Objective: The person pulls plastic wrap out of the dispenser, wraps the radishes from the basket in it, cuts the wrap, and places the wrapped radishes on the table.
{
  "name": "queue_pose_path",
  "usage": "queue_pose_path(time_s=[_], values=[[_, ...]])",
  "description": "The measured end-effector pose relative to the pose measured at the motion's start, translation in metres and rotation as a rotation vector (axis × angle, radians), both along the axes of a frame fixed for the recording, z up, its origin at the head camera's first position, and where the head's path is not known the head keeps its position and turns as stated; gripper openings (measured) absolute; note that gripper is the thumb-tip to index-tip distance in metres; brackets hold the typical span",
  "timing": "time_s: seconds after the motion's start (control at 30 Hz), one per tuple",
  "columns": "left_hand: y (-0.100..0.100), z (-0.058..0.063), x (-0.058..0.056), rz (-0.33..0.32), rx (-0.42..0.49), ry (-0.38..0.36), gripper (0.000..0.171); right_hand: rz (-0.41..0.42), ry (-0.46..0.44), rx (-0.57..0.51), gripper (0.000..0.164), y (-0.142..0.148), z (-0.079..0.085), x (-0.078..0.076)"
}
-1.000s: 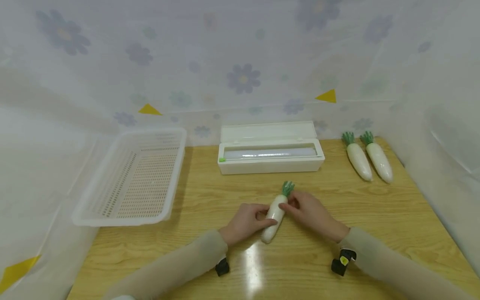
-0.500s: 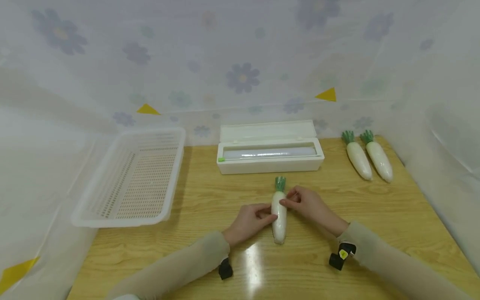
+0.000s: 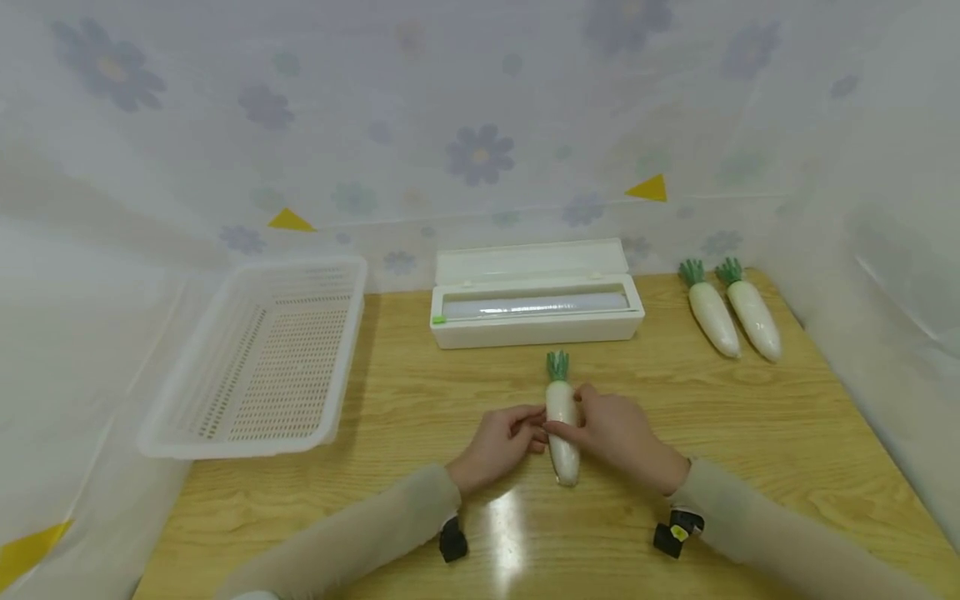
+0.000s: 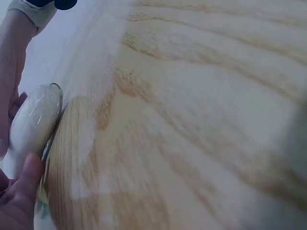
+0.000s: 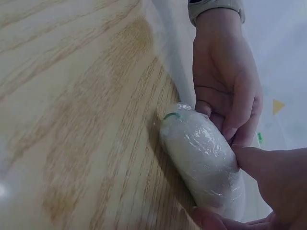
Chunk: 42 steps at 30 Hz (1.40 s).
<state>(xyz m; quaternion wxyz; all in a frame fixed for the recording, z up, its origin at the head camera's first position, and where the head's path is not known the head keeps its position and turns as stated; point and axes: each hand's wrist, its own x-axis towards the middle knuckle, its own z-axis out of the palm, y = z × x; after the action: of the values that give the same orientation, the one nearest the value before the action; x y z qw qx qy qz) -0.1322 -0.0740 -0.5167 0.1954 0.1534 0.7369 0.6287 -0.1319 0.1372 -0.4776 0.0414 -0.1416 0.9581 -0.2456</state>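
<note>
A white daikon radish (image 3: 561,454) with a green leafy top lies on the table, wrapped in shiny clear film. My right hand (image 3: 618,437) grips it from the right, thumb across its upper side and fingers along the far side. At its left side is my left hand (image 3: 497,446), with loosely curled fingertips right at the film; the thumb is off the top. In the right wrist view the film on the radish (image 5: 206,158) looks wrinkled and glossy, bunched at the tip. The left wrist view has the radish (image 4: 33,127) at its left edge, fingertips against it.
Behind the hands stands a white cling film box (image 3: 536,329), lid up, with a film roll (image 3: 536,305) inside. A white plastic basket (image 3: 341,358) is on the left. Two more wrapped daikon radishes (image 3: 714,319) lie at the back right of the wooden table (image 3: 420,375).
The radish has swung from a rightward slant to nearly upright in the view. My right thumb has moved farther over it, and my left thumb has come off its top.
</note>
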Motion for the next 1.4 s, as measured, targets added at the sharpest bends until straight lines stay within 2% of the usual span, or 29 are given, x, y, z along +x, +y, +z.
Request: queue_pose_path(time_s=[0.1,0.33,0.43,0.63,0.73,0.9,1.1,1.23,1.4], values=[[-0.007,0.000,-0.001,-0.016,-0.089,0.091,0.036,-0.008,-0.033,0.008,0.054,-0.003,0.000,-0.001],[-0.035,0.009,-0.007,-0.011,-0.375,0.441,0.031,-0.002,-0.101,-0.043,0.045,-0.001,-0.001,-0.005],[-0.048,0.014,-0.008,0.008,-0.481,0.520,0.033,0.000,-0.125,-0.072,0.040,0.004,-0.001,-0.007],[-0.069,0.023,-0.010,0.057,-0.640,0.574,0.031,-0.021,-0.151,-0.081,0.037,0.020,0.000,-0.010],[-0.078,0.025,-0.011,0.087,-0.690,0.623,0.031,-0.002,-0.148,-0.086,0.040,0.031,0.004,-0.010],[-0.095,0.023,-0.014,0.136,-0.775,0.742,0.030,0.018,-0.162,-0.064,0.044,0.053,0.013,-0.007],[-0.112,0.019,-0.017,0.187,-0.839,0.829,0.027,-0.029,-0.159,-0.023,0.052,0.087,0.022,-0.002],[-0.120,0.018,-0.018,0.223,-0.877,0.839,0.027,-0.046,-0.131,-0.009,0.053,0.111,0.028,0.002],[-0.126,0.019,-0.018,0.245,-0.935,0.792,0.029,-0.068,-0.127,0.008,0.055,0.139,0.036,0.007]])
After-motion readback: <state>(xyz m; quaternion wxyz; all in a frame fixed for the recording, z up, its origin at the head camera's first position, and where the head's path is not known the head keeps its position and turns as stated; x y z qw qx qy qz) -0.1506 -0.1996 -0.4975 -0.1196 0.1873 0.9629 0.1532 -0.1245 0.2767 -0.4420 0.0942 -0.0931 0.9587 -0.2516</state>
